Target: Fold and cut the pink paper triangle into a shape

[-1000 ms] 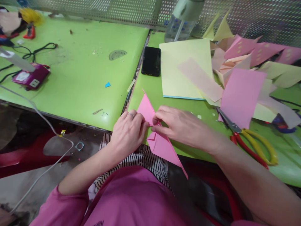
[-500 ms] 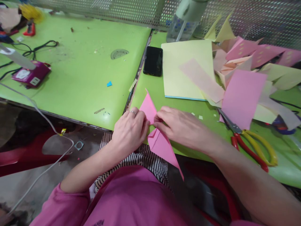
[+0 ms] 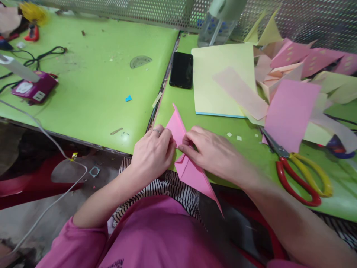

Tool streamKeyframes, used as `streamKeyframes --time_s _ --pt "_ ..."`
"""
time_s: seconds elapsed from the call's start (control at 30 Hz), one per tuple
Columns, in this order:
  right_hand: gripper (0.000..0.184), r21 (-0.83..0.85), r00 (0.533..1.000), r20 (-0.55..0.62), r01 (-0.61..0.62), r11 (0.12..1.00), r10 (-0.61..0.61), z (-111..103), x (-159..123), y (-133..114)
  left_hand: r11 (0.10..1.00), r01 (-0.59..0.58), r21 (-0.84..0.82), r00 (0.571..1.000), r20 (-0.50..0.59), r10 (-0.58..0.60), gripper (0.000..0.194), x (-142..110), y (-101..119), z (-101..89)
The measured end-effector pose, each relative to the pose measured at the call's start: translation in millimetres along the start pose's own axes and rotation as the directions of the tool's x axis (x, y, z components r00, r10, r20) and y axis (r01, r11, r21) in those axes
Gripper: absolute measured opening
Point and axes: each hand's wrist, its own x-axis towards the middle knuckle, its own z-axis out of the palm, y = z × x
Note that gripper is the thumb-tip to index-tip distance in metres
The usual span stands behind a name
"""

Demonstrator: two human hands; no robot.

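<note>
A folded piece of pink paper (image 3: 192, 173) lies across the table's front edge, its lower pointed end sticking out over my lap. My left hand (image 3: 153, 150), with a ring on one finger, is closed on the paper's left side. From the right, my right hand (image 3: 210, 149) pinches the middle of the same paper between thumb and fingers. The two hands nearly meet there, and the fingertips hide part of the folds. Above them the upper pointed part rests on the green tabletop.
Scissors (image 3: 295, 167) with red and yellow handles lie right of my right arm. Behind them are a pink sheet (image 3: 291, 111) and folded paper pieces (image 3: 292, 54). A phone (image 3: 181, 70), a pale yellow sheet (image 3: 223, 96) and a bottle (image 3: 220, 24) stand farther back; a purple power adapter (image 3: 35, 87) sits left.
Both hands stay on the pink paper, with the right thumb shifted slightly left along it. The lower tip has swung a little down and right. The view has shifted slightly.
</note>
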Motion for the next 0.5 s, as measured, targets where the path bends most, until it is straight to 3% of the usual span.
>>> streamKeyframes --time_s 0.13,0.27,0.37,0.5 --pt "0.018 -0.015 0.999 0.022 -0.031 0.999 0.031 0.8 1.8 -1.4 0.999 0.037 0.035 0.998 0.051 -0.038 0.016 3.6 0.3 -3.1" --pt "0.019 -0.008 0.999 0.019 -0.034 0.999 0.034 -0.8 2.1 -3.1 0.999 0.035 -0.038 0.998 0.053 -0.033 0.015 3.7 -5.1 -5.9" --pt "0.022 -0.007 0.999 0.019 -0.040 0.999 0.041 -2.6 2.2 -4.1 0.993 -0.102 -0.063 0.995 0.008 0.103 0.021 -5.0 -9.3 -5.0" --pt "0.020 -0.004 0.999 0.030 -0.045 0.999 0.045 -5.0 3.9 -4.8 0.963 -0.254 0.094 0.960 -0.097 0.263 0.028 -24.5 -9.4 0.3"
